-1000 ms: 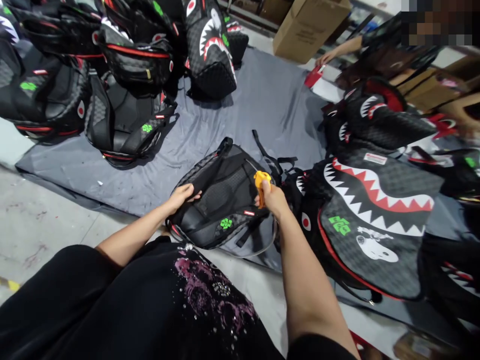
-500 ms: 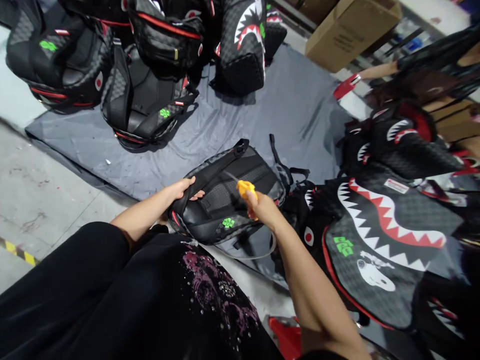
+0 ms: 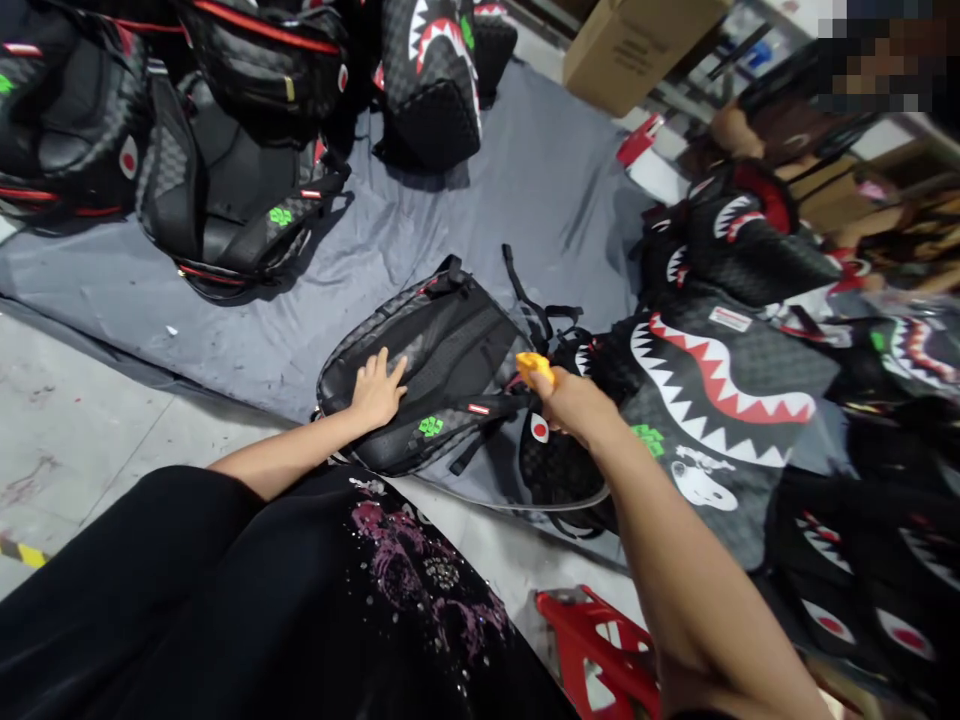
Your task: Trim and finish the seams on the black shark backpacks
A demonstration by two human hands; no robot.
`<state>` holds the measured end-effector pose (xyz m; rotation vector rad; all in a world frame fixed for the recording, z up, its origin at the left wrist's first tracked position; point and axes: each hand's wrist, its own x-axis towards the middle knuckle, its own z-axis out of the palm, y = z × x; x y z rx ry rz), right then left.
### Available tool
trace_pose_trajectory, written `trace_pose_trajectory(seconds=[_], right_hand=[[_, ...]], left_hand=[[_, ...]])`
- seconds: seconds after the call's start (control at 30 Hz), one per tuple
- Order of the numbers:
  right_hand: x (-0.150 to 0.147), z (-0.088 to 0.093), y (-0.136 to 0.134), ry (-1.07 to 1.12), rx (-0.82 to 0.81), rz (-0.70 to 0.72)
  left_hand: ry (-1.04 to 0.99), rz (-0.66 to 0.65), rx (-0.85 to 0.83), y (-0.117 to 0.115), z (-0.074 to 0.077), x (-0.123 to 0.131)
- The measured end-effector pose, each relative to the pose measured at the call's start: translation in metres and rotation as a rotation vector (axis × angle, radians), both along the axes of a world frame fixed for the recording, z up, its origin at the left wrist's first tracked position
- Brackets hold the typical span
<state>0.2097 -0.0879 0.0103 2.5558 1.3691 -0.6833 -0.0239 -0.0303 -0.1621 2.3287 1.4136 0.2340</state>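
Note:
A black checkered backpack (image 3: pixel 465 345) lies with its padded back and straps facing up on the grey sheet. My left hand (image 3: pixel 379 393) rests on its lower left part, fingers spread, gripping nothing. My right hand (image 3: pixel 574 402) is closed around an orange air blow gun (image 3: pixel 534 370), held at the backpack's right side. A clear hose (image 3: pixel 517 507) curves below the right hand, along the near side of the backpack. Green patches mark the near shoulder strap (image 3: pixel 450 420).
Several finished-looking backpacks (image 3: pixel 240 190) stand at the upper left. On the right lie shark-mouth bag pieces (image 3: pixel 720 400) and more bags. A red stool (image 3: pixel 600 640) is at the lower right, a cardboard box (image 3: pixel 637 50) at the back. A co-worker's arm (image 3: pixel 735 130) shows at upper right.
My left hand has let go of the shoulder strap and now lies flat on the backpack. My right hand has moved right with the air blow gun. The view has shifted right.

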Motion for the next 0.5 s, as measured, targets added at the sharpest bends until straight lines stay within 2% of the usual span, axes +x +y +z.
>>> trace_pose_trajectory(seconds=[0.07,0.13,0.2,0.27,0.33,0.4,0.43,0.5], right_hand=[[0.012,0.007,-0.006,0.032,-0.075,-0.017],[0.018,0.014,-0.013,0.142,-0.184,-0.015],[0.019,0.022,-0.020,0.070,-0.197,-0.049],[0.016,0.030,-0.029,0.053,-0.199,-0.074],[0.016,0.037,-0.040,0.184,-0.254,-0.068],[0.019,0.041,-0.053,0.187,-0.243,-0.100],[0.022,0.042,-0.061,0.146,-0.201,-0.127],[0.027,0.043,-0.077,0.191,-0.164,-0.158]], left_hand=[[-0.069,-0.033,0.065,-0.013,0.010,0.005],[-0.112,-0.196,0.059,-0.034,0.019,0.014],[-0.036,-0.357,-0.043,-0.056,0.022,0.025],[0.080,-0.417,-0.121,-0.071,0.017,0.035],[0.082,-0.382,-0.131,-0.075,0.010,0.040],[-0.129,-0.298,-0.197,-0.068,0.004,0.039],[-0.305,-0.210,-0.330,-0.062,0.001,0.037],[-0.672,0.044,-0.730,-0.048,-0.004,0.033]])
